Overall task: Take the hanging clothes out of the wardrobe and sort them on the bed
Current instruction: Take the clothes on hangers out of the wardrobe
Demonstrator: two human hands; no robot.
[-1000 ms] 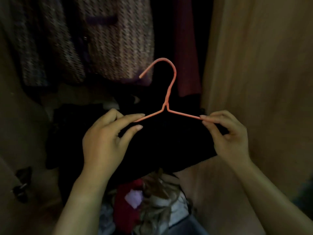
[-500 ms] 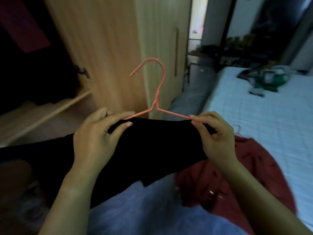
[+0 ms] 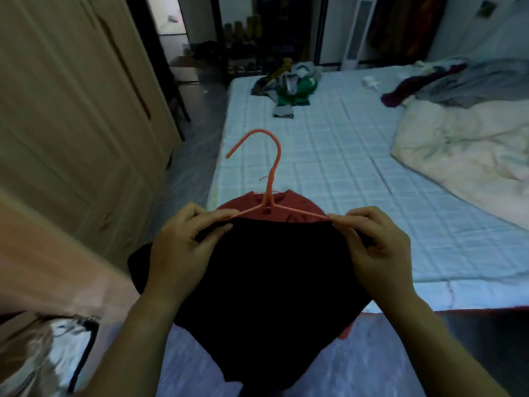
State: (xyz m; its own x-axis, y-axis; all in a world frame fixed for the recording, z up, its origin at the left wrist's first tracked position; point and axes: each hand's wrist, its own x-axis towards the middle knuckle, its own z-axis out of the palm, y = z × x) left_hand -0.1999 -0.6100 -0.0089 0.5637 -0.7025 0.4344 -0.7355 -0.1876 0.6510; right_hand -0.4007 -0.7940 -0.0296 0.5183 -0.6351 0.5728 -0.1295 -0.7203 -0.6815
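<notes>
Checked bed (image 3: 329, 156) ahead, red garment (image 3: 289, 203) at its edge. My left hand (image 3: 183, 247) and right hand (image 3: 378, 247) pinch the ends of the orange hanger (image 3: 270, 179), black garment (image 3: 272, 296) hanging below.

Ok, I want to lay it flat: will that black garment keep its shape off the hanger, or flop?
Probably floppy: the black garment sags below the orange hanger, edges drooping. Likely light: the left hand and right hand carry it by pinching the thin hanger arms.
</notes>
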